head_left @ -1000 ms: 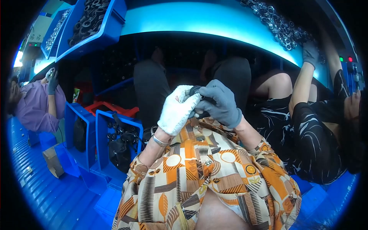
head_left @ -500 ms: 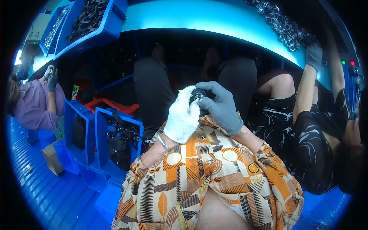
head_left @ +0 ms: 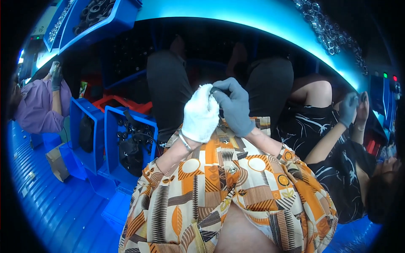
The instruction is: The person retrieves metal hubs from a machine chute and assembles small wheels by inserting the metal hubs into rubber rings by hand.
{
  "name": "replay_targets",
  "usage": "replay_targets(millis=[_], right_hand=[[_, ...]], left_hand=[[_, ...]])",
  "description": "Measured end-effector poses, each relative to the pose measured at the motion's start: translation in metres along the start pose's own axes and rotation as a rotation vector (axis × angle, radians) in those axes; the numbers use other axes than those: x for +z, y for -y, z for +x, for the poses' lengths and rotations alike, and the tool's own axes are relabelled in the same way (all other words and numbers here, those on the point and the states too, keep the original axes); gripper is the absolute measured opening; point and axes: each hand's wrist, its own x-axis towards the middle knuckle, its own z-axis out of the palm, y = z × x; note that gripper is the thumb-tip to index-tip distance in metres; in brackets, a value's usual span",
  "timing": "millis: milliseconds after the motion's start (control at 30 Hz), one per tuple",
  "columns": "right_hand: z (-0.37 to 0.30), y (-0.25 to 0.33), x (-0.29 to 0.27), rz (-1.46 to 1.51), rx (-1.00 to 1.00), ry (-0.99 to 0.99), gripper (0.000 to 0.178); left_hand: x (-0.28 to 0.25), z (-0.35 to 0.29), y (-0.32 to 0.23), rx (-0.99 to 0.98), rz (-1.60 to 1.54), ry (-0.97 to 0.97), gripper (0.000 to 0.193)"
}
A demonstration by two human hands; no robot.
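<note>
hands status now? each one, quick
Left hand, white glove: closed around a small dark part.
Right hand, grey glove: closed on the same part.

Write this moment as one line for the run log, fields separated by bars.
left hand: white glove, touching small dark part | right hand: grey glove, gripping it | blue bin: beside

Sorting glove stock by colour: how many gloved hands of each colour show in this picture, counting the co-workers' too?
White gloves: 1, the person's left hand
Grey gloves: 3, the person's right hand, a left co-worker's hand, a right co-worker's hand
Total: 4
</note>
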Motion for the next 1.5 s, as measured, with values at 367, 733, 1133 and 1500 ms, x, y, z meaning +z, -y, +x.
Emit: replay_targets(millis=[367,733,1133,1500], right_hand=[[0.007,-0.005,-0.019,-0.083,-0.032,0.145,0.024],[-0.012,-0.012,-0.013,-0.340,-0.173,0.159,0.022],[-0.023,-0.012,-0.020,-0.352,-0.285,0.146,0.019],[-0.018,-0.012,-0.023,-0.067,0.040,0.306,0.021]], left_hand=[[-0.008,0.007,0.006,-0.643,-0.783,0.139,0.030],[0.001,-0.020,0.011,-0.368,-0.367,0.088,0.019],[-0.010,-0.016,0.001,-0.082,-0.182,0.137,0.023],[-0.018,-0.017,0.003,-0.410,-0.379,0.248,0.022]])
